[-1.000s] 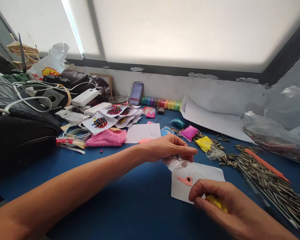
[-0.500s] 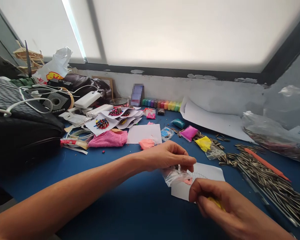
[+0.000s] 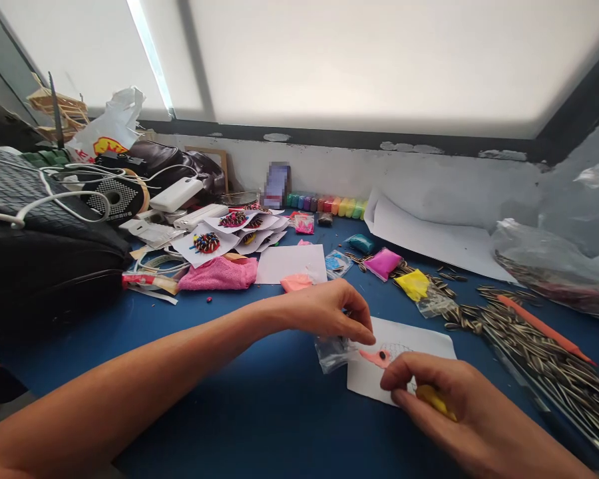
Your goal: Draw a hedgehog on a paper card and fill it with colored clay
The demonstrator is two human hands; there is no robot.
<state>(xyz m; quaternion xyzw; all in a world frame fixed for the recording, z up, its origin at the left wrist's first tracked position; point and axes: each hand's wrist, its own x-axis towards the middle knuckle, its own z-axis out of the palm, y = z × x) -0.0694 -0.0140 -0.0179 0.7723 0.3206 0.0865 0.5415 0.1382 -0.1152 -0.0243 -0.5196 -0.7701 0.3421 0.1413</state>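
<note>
My left hand [image 3: 337, 309] is curled with its fingers closed on a small clear plastic bag [image 3: 332, 354], which hangs below the palm at the left edge of a white sheet [image 3: 367, 386]. On that sheet, a flat salmon-pink clay piece [image 3: 372, 357] tapers to a point at the left and carries a small black dot [image 3: 382, 355]. A pencilled pattern continues beside it. Over the sheet's lower right, my right hand [image 3: 454, 389] is closed around a yellow object [image 3: 435, 402] whose kind is mostly hidden by the fingers. Thumb and forefinger are nearly together.
Sunflower seeds [image 3: 539, 359] are heaped at the right, with an orange stick [image 3: 546, 329] across them. Yellow [image 3: 413, 285] and magenta [image 3: 382, 264] clay packets lie behind the sheet. Farther left are a pink cloth [image 3: 218, 273], finished seed pictures [image 3: 207, 243] and a black bag [image 3: 40, 273].
My left hand has drawn back slightly left with the plastic bag, uncovering the pink clay piece and its black dot. My right hand has stayed nearly in place, and the view has shifted slightly.
</note>
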